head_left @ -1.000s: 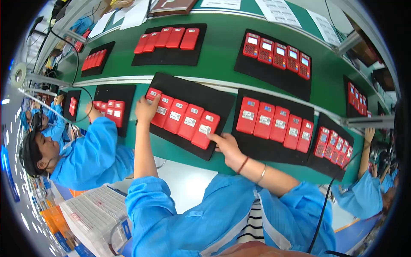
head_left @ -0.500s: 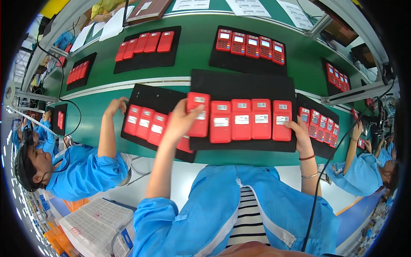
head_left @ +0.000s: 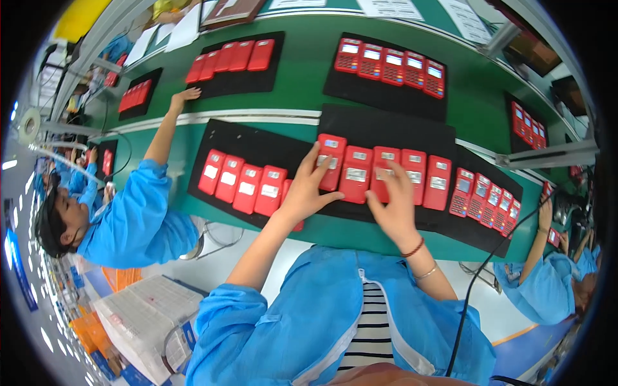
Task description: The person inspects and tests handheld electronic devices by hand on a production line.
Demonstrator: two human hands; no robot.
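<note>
A black mat (head_left: 386, 119) in front of me bears a row of several red card terminals, face down with white labels on their backs. My left hand (head_left: 302, 190) has its fingers spread over the leftmost terminal (head_left: 333, 143), the thumb reaching to the bottom of the second terminal (head_left: 356, 191). The fingers of my right hand (head_left: 396, 209) are apart and lie over the third terminal (head_left: 385, 153), partly hiding it. To the right, the fourth terminal (head_left: 417, 190) and the rightmost terminal (head_left: 438, 193) have no hand gripping them.
Adjoining mats hold face-down terminals (head_left: 250, 186) on the left and face-up keypad terminals (head_left: 481, 196) on the right. Beyond a pale rail (head_left: 270, 116), more loaded mats lie on the green surface. A co-worker's hand (head_left: 183, 98) reaches across at left. A black cable (head_left: 473, 283) hangs at right.
My right hand has let go of the rightmost terminal and moved left to the third. My left fingers have spread from their grip on the leftmost one. The co-worker's hand moved farther out.
</note>
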